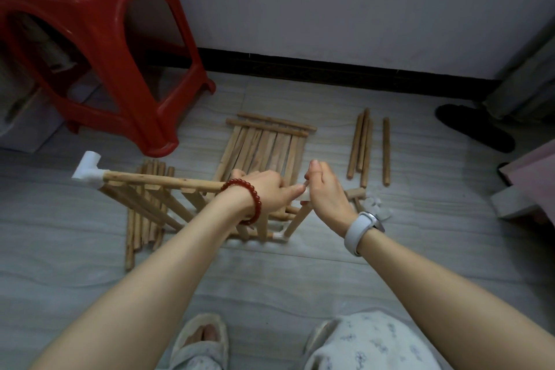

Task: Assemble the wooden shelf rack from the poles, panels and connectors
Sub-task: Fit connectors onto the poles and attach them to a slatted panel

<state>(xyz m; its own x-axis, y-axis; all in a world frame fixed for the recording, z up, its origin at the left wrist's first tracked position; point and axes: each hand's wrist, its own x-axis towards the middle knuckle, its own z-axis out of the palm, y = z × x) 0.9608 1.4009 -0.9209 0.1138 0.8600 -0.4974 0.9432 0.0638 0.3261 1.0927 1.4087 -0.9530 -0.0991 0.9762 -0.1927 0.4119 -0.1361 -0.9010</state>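
Half-built wooden rack (168,201) on the floor (270,273), in front of the red stool (90,48). Left hand (267,189), fingers curled, grips the rack's top pole (162,182); right hand (326,189) pinches a white connector (304,194) at that pole's near end. A second white connector (88,173) caps the pole's far end, nearest the stool. Beyond the rack lies a slatted panel (267,147); loose poles (365,147) lie to the panel's right.

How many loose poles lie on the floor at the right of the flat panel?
4: three poles close together right of the flat panel, and one pole apart, farther right. None looks hidden.
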